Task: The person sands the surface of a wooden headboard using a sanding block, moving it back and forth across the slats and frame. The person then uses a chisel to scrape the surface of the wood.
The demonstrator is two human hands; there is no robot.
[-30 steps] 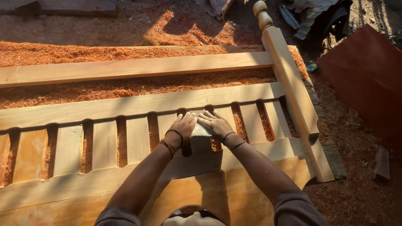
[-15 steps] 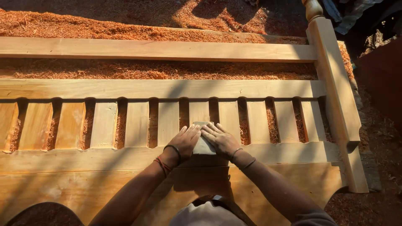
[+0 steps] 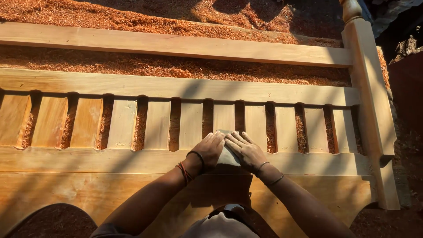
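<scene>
Low, warm sunlight fell across the scene at a slant, throwing long dark shadows over the ground at the top and bottom of the view. The floor [image 3: 145, 66] lay thick with reddish-orange wood shavings, which also showed through gaps in the woodwork. To the right the ground [image 3: 407, 150] turned to bare, darker earth scattered with small debris. In the upper right corner sat a dim heap [image 3: 396, 11], perhaps crumpled cloth or scrap, too shadowed to make out. No walls or windows showed; the setting looked open to the sun
</scene>
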